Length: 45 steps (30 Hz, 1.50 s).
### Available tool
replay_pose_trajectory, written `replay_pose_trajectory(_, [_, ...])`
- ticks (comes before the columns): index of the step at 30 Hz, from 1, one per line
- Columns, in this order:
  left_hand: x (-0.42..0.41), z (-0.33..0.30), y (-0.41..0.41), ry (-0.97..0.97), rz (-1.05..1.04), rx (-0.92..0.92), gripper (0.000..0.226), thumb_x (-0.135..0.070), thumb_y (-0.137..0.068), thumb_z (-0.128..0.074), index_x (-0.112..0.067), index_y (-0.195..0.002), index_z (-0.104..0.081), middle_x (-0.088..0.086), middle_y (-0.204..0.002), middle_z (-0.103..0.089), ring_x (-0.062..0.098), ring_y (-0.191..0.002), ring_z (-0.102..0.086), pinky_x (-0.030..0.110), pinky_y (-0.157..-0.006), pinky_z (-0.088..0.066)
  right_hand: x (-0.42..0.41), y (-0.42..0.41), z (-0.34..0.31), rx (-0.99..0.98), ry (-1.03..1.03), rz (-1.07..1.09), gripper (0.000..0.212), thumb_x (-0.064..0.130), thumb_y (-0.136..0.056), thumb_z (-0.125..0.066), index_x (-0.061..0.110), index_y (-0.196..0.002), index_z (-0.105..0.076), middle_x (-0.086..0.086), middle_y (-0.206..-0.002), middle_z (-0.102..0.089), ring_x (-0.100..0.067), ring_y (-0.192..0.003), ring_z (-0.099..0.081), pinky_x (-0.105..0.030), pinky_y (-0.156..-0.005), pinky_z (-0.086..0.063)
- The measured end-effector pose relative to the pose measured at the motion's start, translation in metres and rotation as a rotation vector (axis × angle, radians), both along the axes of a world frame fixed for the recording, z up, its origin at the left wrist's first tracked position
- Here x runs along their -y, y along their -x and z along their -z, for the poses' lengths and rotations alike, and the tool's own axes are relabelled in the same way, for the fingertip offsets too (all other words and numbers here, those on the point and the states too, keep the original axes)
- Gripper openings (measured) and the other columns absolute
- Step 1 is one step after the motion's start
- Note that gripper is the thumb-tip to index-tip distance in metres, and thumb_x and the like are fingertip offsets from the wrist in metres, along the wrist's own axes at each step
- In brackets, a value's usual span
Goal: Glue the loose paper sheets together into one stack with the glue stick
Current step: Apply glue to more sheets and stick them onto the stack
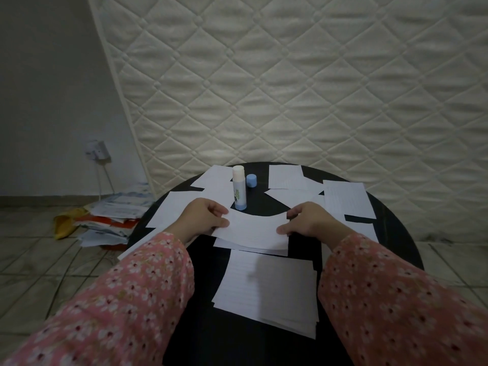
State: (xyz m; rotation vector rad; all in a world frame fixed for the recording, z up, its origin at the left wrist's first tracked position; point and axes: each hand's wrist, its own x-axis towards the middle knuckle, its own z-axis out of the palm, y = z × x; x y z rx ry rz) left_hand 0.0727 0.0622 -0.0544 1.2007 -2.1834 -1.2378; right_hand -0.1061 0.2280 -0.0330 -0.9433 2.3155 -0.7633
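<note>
Crosswise, sheet in hands — glue stick (uncapped) upright

A round black table fills the lower middle. Behind it, from 12 to 3 o'clock, a quilted cream mattress leans upright against the wall. At 9 o'clock, on the tiled floor, sits a messy pile of papers and packets with a yellow item beside it. Above that pile, a wall socket holds a plug, its cable hanging down.
</note>
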Motion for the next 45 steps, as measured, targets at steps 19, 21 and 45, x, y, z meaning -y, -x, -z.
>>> replay_pose_trajectory(19, [-0.002, 0.005, 0.006, 0.363, 0.051, 0.233, 0.028, -0.027, -0.074, -0.081, -0.018, -0.099, -0.074, -0.005, -0.087, -0.061, 0.007, -0.076, -0.056, 0.019, -0.070, -0.040, 0.009, 0.010, 0.015, -0.279, -0.132, -0.026, 0.052, 0.042, -0.073, -0.077, 0.017, -0.116, -0.061, -0.001, -0.117, -0.062, -0.019, -0.106, -0.058, -0.033, -0.091, -0.048])
replay_pose_trajectory(21, [-0.004, 0.003, 0.006, 0.490, 0.080, 0.311, 0.026, -0.033, -0.076, -0.079, -0.022, -0.099, -0.072, -0.003, -0.096, -0.055, 0.009, -0.087, -0.051, 0.019, -0.076, -0.036, 0.009, 0.010, 0.014, -0.328, -0.134, -0.043, 0.059, 0.042, -0.073, -0.076, 0.018, -0.123, -0.056, -0.001, -0.123, -0.058, -0.019, -0.111, -0.055, -0.033, -0.092, -0.047])
replay_pose_trajectory(45, [-0.028, -0.006, 0.021, 0.581, 0.352, 0.645, 0.065, -0.062, -0.087, -0.053, -0.026, -0.141, -0.047, 0.002, -0.137, -0.053, 0.020, -0.126, -0.046, 0.029, -0.102, -0.037, 0.007, -0.008, 0.040, -0.683, -0.296, -0.488, 0.068, 0.061, -0.097, -0.019, 0.024, -0.153, -0.006, 0.011, -0.161, -0.003, -0.007, -0.147, -0.004, -0.063, -0.111, 0.007])
